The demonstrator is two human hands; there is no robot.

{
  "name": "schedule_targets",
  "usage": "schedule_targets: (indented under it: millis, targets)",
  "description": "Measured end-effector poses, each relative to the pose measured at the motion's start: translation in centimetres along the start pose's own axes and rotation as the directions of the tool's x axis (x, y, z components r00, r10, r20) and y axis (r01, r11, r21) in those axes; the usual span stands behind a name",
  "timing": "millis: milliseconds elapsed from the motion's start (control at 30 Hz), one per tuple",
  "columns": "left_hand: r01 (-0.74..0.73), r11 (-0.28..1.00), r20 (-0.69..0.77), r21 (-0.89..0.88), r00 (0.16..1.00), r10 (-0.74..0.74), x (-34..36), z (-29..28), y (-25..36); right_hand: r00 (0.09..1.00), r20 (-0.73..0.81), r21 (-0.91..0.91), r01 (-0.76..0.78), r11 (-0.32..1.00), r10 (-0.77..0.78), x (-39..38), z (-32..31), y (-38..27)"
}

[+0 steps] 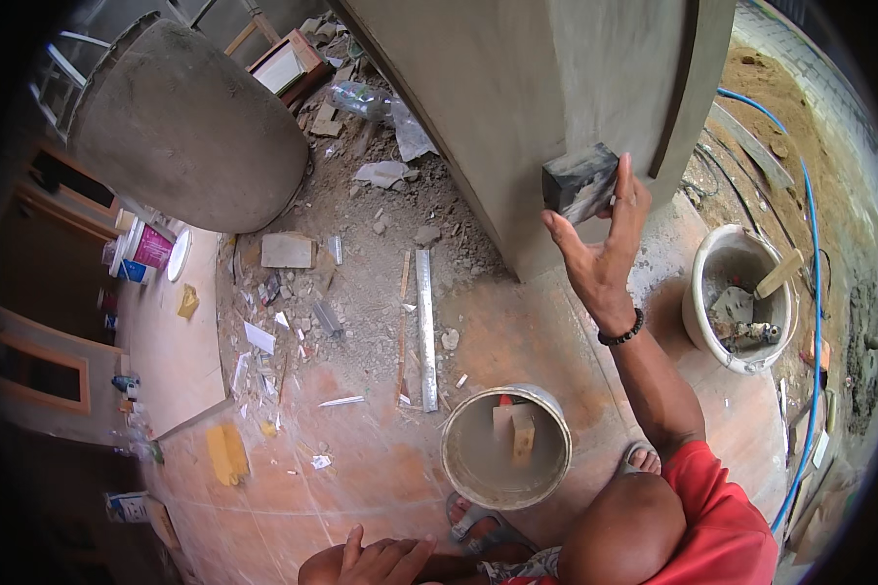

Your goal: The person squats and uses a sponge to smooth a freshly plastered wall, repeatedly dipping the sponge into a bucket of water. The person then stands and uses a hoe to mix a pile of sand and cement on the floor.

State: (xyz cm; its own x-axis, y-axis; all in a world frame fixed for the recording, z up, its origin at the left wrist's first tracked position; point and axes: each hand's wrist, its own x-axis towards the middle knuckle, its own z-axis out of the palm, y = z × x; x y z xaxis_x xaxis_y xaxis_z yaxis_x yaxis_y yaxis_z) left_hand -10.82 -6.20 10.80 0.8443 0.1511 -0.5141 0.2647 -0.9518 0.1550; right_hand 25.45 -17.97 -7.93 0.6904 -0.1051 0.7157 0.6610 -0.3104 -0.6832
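Observation:
My right hand (605,253) grips a dark, grey-streaked block (578,181) with thumb and fingers, at the face of a grey plastered column (498,88). My left hand (380,558) rests low at the bottom edge beside my knee, fingers loosely extended and holding nothing. Between my legs and the column stands a bucket (449,434) of cloudy grey water with a pale tool and a bit of red in it. To the right, a white bucket (698,302) holds trowel-like tools and grey residue.
A large grey cylinder (180,127) stands at upper left. Rubble (380,205) and a metal strip (425,331) lie on the floor by the column. A blue hose (814,292) runs along the right beside sand (771,107). Paint containers (151,249) are at left.

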Motion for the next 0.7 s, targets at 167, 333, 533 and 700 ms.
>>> schedule_targets:
  millis: [167, 333, 533, 700]
  targets:
    - [0.045, 0.999, -0.087, 0.023, 0.995, -0.043, -1.0, 1.0, 0.0, 0.976, -0.087, -0.065, 0.194, 0.979, -0.199, 5.4, 2.2, -3.3]
    - [-0.069, 0.997, -0.158, 0.03, 0.985, 0.073, -0.5, 1.0, -0.6, 0.971, 0.221, -0.143, 0.127, 0.982, -0.094, -6.3, 2.1, 5.1]
    - [-0.018, 0.998, -0.266, 0.064, 0.963, 0.034, -0.9, 0.4, -0.4, 0.983, 0.085, -0.054, 0.166, 0.985, -0.161, 1.1, -0.8, -3.0]
    - [-0.028, 1.0, -0.25, 0.0, 0.968, 0.027, 0.1, -0.7, 0.2, 0.81, -0.136, -0.08, 0.565, 0.821, -0.57, 17.2, -0.3, -14.0]
